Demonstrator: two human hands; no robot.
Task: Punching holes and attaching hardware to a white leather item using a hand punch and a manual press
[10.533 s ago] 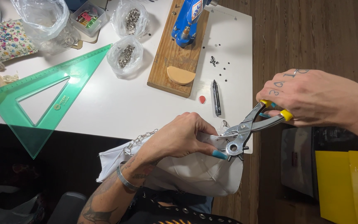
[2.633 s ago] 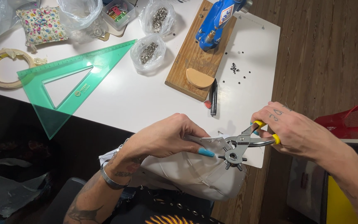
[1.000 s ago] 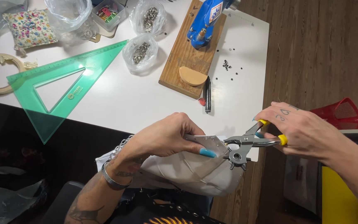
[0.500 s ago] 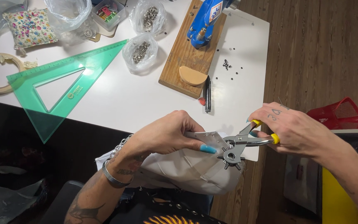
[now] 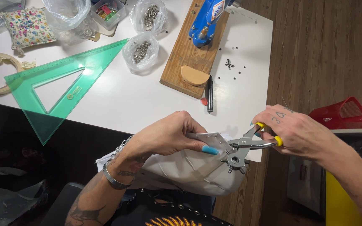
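Pale grey bag (image 5: 189,173) of soft fabric lies in the person's lap at the near edge of the white bench (image 5: 126,100), and the left hand (image 5: 168,136) is closed over its top, pinching a flat grey strap tab (image 5: 208,140) between thumb and fingers, a turquoise nail showing at the tab's edge. Just right of it, the right hand (image 5: 296,134) is wrapped around the yellow-tipped handles of a revolving punch plier (image 5: 241,150), whose metal head and star-shaped wheel of punch tubes sit against the end of the tab; whether the jaws bite the tab cannot be told. A metal bangle (image 5: 116,180) circles the left wrist. Farther up the bench, a green transparent set square (image 5: 59,90) overhangs the near edge, a wooden board (image 5: 189,54) carries a blue hand press (image 5: 206,19) and a tan leather half-moon piece (image 5: 194,75), and a black pen (image 5: 210,94) lies just beside the board. Two clear bags of metal eyelets (image 5: 141,50) sit left of the board, a floral pincushion (image 5: 26,27) in the far left corner, loose small dark bits (image 5: 230,65) to the board's right. A red plastic basket (image 5: 341,115) stands on the wooden floor (image 5: 315,54)
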